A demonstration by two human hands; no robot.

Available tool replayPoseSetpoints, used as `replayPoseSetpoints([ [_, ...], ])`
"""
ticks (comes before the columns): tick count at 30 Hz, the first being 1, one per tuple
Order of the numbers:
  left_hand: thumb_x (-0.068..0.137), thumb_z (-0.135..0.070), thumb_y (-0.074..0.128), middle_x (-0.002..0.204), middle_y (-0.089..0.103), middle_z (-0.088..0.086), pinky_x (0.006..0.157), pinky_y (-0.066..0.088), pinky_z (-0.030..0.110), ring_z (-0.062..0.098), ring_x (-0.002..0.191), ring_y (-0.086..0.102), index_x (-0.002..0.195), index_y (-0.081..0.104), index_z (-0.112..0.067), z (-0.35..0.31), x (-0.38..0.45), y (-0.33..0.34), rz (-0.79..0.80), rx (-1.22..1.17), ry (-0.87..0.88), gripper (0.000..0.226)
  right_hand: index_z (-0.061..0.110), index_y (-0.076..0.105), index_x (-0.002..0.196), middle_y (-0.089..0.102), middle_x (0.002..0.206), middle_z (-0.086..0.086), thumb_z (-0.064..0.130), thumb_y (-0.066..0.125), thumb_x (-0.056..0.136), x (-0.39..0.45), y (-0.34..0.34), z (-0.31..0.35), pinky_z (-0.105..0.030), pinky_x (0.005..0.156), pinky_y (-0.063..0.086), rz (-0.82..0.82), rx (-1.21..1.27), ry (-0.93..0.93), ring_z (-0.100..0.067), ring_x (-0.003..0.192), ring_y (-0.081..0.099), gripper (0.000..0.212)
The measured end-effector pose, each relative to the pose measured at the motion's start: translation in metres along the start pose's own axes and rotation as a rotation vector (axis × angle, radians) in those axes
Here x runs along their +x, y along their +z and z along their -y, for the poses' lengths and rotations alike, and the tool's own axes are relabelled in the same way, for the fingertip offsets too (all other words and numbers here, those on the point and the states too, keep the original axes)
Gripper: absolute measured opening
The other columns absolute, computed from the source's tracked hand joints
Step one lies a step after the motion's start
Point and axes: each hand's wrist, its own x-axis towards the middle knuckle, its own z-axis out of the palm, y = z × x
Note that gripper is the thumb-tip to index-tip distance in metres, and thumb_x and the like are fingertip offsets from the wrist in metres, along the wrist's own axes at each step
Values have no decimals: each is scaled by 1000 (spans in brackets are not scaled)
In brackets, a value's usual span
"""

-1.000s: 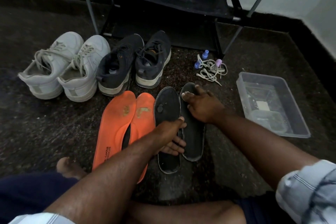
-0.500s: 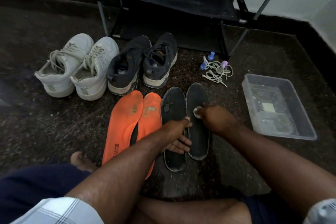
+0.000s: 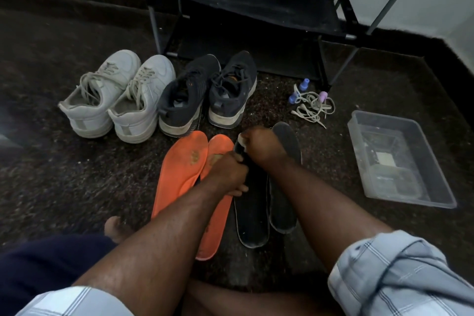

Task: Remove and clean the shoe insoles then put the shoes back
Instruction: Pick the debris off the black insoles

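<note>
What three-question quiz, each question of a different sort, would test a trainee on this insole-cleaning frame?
1. True or false: both flat black foam insoles lie on the floor, out of the dark blue lace-up sneakers.
2. What does the right hand grip? A. a small white wad B. a purple bottle C. a loose lace
3. Fill in: the clear plastic tub sits to the ___ of the black insoles.

Key: 1 true. 2 A; what the wad is made of is unclear, and it touches the toe of the insole steadied by the left hand. 3 right.
</note>
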Motion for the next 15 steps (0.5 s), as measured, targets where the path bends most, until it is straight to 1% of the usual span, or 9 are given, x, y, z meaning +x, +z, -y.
replayPoseSetpoints([
  [2, 98, -10, 43, 89, 60, 13, 84, 57, 46, 25, 68, 66, 120, 46, -28, -1, 1, 1, 13, 39, 16, 29, 5, 68, 77, 66, 83, -17, 15, 59, 84, 4, 7, 4, -38, 71, 45, 56, -73, -100, -34, 81, 62, 15],
  [3, 98, -10, 43, 89, 60, 13, 79, 58, 43, 25, 68, 66, 120, 46, -29, -1, 2, 1, 17, 39, 19, 30, 6, 68, 77, 66, 83, -16, 17, 58, 85, 5, 7, 3, -38, 71, 45, 64, -86, -124, -34, 81, 61, 17],
  [4, 97, -10, 43, 90, 60, 13, 74, 58, 40, 24, 67, 66, 122, 46, -29, 0, 3, -1, 20, 21, 10, 31, 7, 69, 80, 66, 87, -16, 17, 56, 87, 7, 6, 0, -38, 72, 45, 45, -93, -122, -33, 84, 62, 18],
  [6, 98, -11, 47, 85, 61, 13, 66, 54, 34, 25, 64, 65, 119, 49, -30, 3, 7, -5, 38, -73, -49, 28, 6, 71, 95, 67, 100, -18, 15, 51, 92, 12, 1, -6, -37, 78, 47, -4, -118, 1, -34, 93, 63, 22],
  [8, 99, -15, 48, 70, 62, 10, 66, 52, 32, 26, 59, 66, 107, 53, -31, 4, 8, -10, 66, -129, -90, 18, 4, 70, 103, 66, 107, -19, 12, 50, 93, 17, -2, -8, -37, 83, 48, -25, -112, 108, -36, 99, 63, 24],
  [10, 101, -17, 46, 61, 63, 7, 74, 54, 36, 26, 58, 67, 100, 55, -28, 6, 4, -13, 95, -132, -99, 14, 6, 71, 97, 67, 105, -17, 11, 54, 87, 12, -2, -1, -34, 80, 46, 18, -72, 54, -34, 98, 63, 21],
  [11, 102, -16, 45, 63, 62, 7, 77, 55, 39, 25, 61, 67, 101, 54, -29, 6, 4, -12, 98, -111, -75, 16, 7, 72, 93, 68, 103, -15, 11, 56, 84, 6, -2, 3, -33, 78, 45, 70, -58, 1, -33, 98, 63, 19],
  [13, 101, -13, 41, 72, 58, 7, 71, 55, 35, 23, 65, 65, 112, 51, -31, 4, -1, -7, 55, -44, -10, 23, 9, 74, 94, 71, 104, -12, 15, 60, 84, -12, -6, 4, -31, 80, 44, 152, -14, -56, -29, 98, 64, 18],
  [15, 100, -12, 40, 75, 57, 7, 63, 55, 30, 22, 64, 65, 117, 51, -31, 4, -3, -4, 14, -25, 20, 28, 10, 76, 99, 73, 105, -9, 22, 62, 89, -31, -16, 0, -31, 84, 48, 146, 44, 11, -25, 99, 66, 21],
])
